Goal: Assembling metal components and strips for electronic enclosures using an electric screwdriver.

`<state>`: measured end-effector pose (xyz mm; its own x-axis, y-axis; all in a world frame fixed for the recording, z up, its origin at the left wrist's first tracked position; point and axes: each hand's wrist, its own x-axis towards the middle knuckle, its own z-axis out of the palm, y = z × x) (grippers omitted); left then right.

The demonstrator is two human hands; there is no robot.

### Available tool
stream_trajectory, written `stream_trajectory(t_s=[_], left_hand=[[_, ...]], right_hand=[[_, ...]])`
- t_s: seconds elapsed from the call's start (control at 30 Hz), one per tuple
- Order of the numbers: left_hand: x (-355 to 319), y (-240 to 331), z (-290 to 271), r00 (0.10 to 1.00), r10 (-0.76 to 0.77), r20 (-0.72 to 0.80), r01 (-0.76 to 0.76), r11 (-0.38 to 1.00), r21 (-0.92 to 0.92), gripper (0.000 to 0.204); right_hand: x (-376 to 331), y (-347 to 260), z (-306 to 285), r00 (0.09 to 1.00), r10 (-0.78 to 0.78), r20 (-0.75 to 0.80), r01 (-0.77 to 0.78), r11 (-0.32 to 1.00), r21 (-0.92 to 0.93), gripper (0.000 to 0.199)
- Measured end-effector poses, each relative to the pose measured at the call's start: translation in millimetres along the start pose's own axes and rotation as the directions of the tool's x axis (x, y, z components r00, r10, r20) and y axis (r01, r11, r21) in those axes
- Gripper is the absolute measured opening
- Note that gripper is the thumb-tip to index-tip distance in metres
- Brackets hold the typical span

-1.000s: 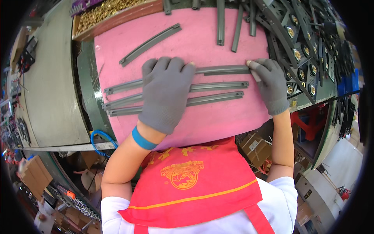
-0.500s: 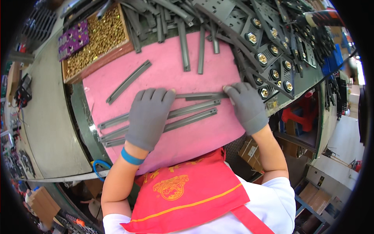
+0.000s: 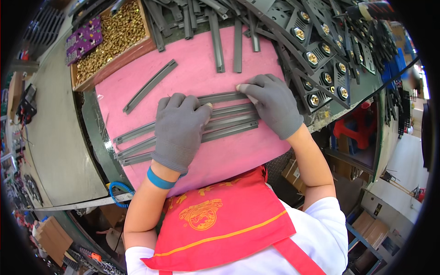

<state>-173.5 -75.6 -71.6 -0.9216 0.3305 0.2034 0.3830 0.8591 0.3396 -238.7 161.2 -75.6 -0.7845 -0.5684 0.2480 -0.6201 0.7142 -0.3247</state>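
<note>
Several dark grey metal strips (image 3: 231, 130) lie roughly side by side across a pink mat (image 3: 220, 160). Over their middle is my left hand (image 3: 181, 130), in a grey glove. Its fingers are bent, and its thumb presses down by the upper strips. At the far side of the row, the uppermost metal strip (image 3: 220, 97) runs between my hands. My gloved right hand (image 3: 275, 105) pinches that strip's right end between thumb and fingers. The strip's left end meets my left fingers, which hide part of it. A separate metal strip (image 3: 150, 86) lies slanted beyond my left hand.
A wooden tray (image 3: 114, 61) of small brass-coloured fittings stands far left, with a purple board (image 3: 84, 40) on its corner. More strips (image 3: 216, 43) overlap the mat's far edge. Dark brackets (image 3: 316, 59) with brass nuts are piled far right, near a power screwdriver (image 3: 373, 10).
My right hand has moved left and away from me along the uppermost strip. My left hand has shifted slightly right. The strips in the row sit closer together.
</note>
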Motion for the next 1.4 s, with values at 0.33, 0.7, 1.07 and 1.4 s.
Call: stream_trajectory(t_s=[0.33, 0.7, 1.07, 1.4], left_hand=[[-125, -67, -45, 0.891, -0.453, -0.01, 0.431, 0.841, 0.328, 0.062], [-128, -8, -12, 0.866, -0.499, 0.021, 0.458, 0.811, 0.363, 0.068], [-36, -39, -36, 0.914, -0.359, -0.187, 0.397, 0.884, 0.245, 0.054], [-67, -82, -52, 0.901, -0.423, -0.095, 0.432, 0.897, 0.097, 0.02]], right_hand=[[13, 0, -17, 0.973, -0.08, 0.216, 0.027, 0.971, 0.238, 0.021], [25, -7, -28, 0.992, 0.013, 0.123, -0.024, 0.996, 0.086, 0.017], [-12, 110, -136, 0.983, 0.183, 0.023, -0.156, 0.892, -0.425, 0.067], [22, 102, -110, 0.99, -0.108, 0.089, 0.138, 0.839, -0.526, 0.068]])
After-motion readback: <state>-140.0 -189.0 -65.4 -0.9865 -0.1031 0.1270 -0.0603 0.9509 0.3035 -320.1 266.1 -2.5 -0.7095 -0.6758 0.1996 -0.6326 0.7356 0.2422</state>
